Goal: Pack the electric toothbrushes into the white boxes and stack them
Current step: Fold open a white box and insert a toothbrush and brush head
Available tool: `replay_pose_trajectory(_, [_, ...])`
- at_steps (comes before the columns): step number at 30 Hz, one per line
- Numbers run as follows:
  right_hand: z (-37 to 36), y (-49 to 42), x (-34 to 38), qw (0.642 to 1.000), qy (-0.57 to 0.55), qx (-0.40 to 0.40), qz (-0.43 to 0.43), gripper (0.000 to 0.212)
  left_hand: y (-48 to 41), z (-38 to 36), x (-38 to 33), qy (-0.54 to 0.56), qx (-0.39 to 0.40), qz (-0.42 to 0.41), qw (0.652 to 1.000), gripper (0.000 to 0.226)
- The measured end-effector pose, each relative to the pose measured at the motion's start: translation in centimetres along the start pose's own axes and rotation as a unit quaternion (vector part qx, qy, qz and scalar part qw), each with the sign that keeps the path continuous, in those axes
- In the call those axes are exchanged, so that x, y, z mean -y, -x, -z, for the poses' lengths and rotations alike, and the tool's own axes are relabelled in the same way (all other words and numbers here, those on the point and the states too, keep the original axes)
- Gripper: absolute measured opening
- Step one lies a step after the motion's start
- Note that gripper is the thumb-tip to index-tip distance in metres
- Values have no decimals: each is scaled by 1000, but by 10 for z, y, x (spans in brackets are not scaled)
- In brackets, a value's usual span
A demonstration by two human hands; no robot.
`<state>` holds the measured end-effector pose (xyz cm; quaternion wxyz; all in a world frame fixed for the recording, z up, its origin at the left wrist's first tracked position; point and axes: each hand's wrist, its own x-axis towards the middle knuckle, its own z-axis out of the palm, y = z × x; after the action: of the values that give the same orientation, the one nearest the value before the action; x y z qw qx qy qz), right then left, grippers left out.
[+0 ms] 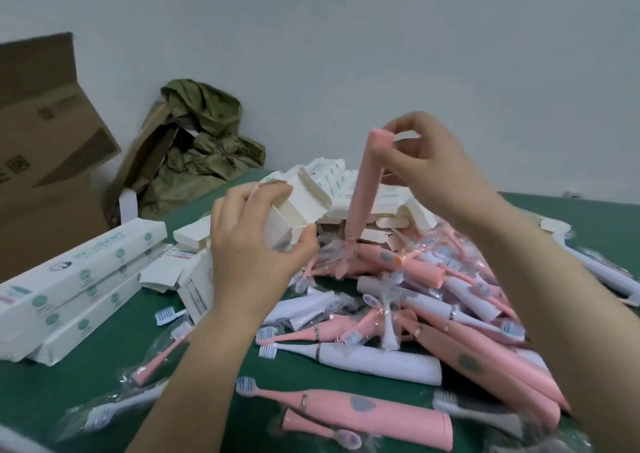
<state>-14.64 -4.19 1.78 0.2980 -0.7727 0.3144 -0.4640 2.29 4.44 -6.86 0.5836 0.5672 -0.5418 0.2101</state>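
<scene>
While our left hand point(256, 241) grips an open-ended white cardboard box point(294, 206), our right hand point(436, 168) pinches a pink plastic electric toothbrush point(363, 192) by its base, head-down above the toothbrush heap point(415, 300) on the green table point(34, 400).

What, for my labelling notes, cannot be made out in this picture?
Head view:
Print on the stacked white boxes: blurred, unreadable.
Inside of the open white box: hidden by the left hand and its flaps.
Brush end of the pink toothbrush the right hand holds: lost in crinkled wrap.
Brown carton: cut off by the left edge.
</scene>
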Motion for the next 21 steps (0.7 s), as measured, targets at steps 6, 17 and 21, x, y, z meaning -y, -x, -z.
replay_pose_trajectory(6, [20,24,-1,922,-240,-298,56,14,-15,-17,-5,-60,91,-10,994,40])
replay_pose_trajectory(17, [-4,20,5,889,-301,-340,64,14,-19,-27,-7,-64,124,31,990,36])
replay_pose_trajectory(21, [-17,21,0,911,-299,-285,13,9,-18,-23,-7,-61,108,23,992,41])
